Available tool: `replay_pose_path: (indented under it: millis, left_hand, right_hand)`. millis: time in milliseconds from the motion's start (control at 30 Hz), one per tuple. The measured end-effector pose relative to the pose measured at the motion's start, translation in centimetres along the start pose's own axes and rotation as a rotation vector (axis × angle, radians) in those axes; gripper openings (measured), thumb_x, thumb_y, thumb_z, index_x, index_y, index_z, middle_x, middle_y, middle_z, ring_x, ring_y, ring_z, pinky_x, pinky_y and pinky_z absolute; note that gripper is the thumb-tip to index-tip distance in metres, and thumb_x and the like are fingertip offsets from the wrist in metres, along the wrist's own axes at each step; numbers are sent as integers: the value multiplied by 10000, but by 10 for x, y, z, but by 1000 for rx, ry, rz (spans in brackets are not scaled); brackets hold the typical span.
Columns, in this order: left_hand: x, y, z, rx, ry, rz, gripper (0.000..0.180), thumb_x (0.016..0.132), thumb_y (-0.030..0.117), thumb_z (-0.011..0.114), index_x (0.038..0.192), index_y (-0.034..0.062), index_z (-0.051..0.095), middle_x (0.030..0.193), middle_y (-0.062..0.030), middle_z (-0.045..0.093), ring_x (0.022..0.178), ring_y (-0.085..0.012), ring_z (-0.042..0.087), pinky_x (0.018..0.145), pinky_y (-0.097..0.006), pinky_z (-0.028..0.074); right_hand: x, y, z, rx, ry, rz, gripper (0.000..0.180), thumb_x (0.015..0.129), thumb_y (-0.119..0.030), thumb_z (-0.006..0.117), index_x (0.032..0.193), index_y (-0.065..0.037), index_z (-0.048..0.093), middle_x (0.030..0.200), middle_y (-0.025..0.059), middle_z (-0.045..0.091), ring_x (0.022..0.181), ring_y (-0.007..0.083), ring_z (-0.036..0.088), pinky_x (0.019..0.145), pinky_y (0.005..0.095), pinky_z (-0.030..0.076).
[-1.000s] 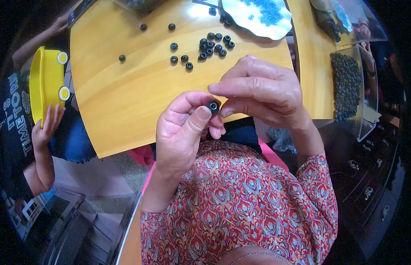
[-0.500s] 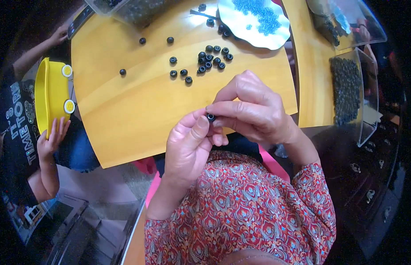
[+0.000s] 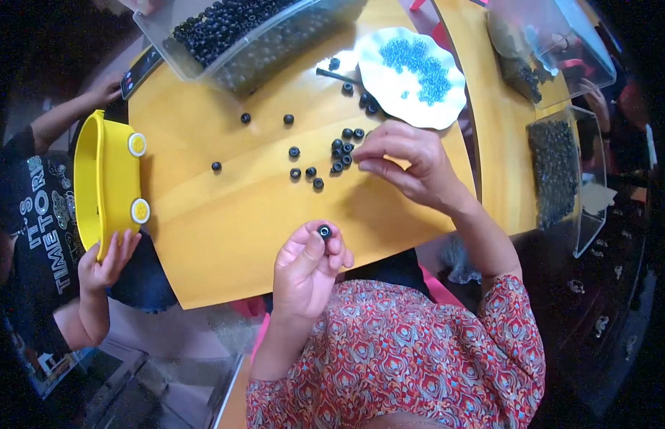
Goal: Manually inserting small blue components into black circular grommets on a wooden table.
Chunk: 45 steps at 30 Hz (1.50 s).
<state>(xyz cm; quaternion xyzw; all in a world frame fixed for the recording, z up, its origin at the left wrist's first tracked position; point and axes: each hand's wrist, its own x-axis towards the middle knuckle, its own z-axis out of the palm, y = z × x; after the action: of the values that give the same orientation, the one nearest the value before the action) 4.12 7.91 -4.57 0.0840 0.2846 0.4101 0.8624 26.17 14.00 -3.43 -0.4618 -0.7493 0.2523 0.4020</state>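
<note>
Now, black bead [image 3: 324, 232], pinched in left hand [image 3: 302, 272]

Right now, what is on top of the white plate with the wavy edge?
Small blue pieces lie loose on the white plate. The plate surface directly under the thickest patches is covered and cannot be seen.

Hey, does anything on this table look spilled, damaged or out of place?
Nothing looks spilled or damaged: the blue beads lie within the white plate. Mildly odd is one black piece alone toward the left of the table, apart from the cluster by the right hand, though that may mean nothing.
</note>
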Motion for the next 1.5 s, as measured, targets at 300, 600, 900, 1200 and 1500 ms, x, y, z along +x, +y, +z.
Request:
replay_pose_path:
  millis: [300, 600, 900, 1200, 1500]
  left_hand:
    - [6, 7, -16, -40, 11, 10, 236, 905, 227, 579, 1016, 20, 560, 814, -42, 527, 675, -142, 455, 684, -320, 405]
    - [11, 8, -24, -75, -73, 54, 219, 908, 176, 573, 1063, 22, 568, 923, -91, 563, 824, -191, 535, 800, -379, 454]
    - [17, 4, -26, -38, -17, -4, 229, 936, 236, 526, 1031, 28, 539, 913, -72, 512, 834, -187, 485, 793, -368, 411]
    - [19, 8, -38, -33, -9, -2, 240, 936, 234, 524, 1049, 23, 538, 919, -84, 519, 810, -194, 495, 782, -371, 425]
    - [21, 8, -48, -88, -117, -26, 225, 916, 186, 565, 1065, 18, 555, 954, -100, 579, 843, -211, 569, 810, -358, 468]
  right_hand:
    - [50, 53, -19, -509, 54, -106, 132, 744, 3, 674, 869, -33, 651, 782, 91, 613, 706, 243, 609, 612, 334, 477]
    - [75, 74, -35, -634, 154, -166, 99, 726, -101, 698, 823, -105, 675, 852, 68, 634, 769, 264, 601, 674, 386, 471]
    - [55, 61, -11, -962, -89, -114, 165, 701, -180, 649, 863, -194, 681, 1253, 66, 528, 1149, 274, 457, 872, 422, 339]
    - [60, 46, 3, -708, -58, -179, 255, 742, -126, 686, 992, -144, 640, 1195, 49, 564, 1106, 259, 508, 887, 406, 375]
    - [62, 41, 32, -595, -232, -104, 277, 771, -60, 640, 1046, -52, 605, 1155, 132, 563, 1004, 322, 547, 862, 401, 449]
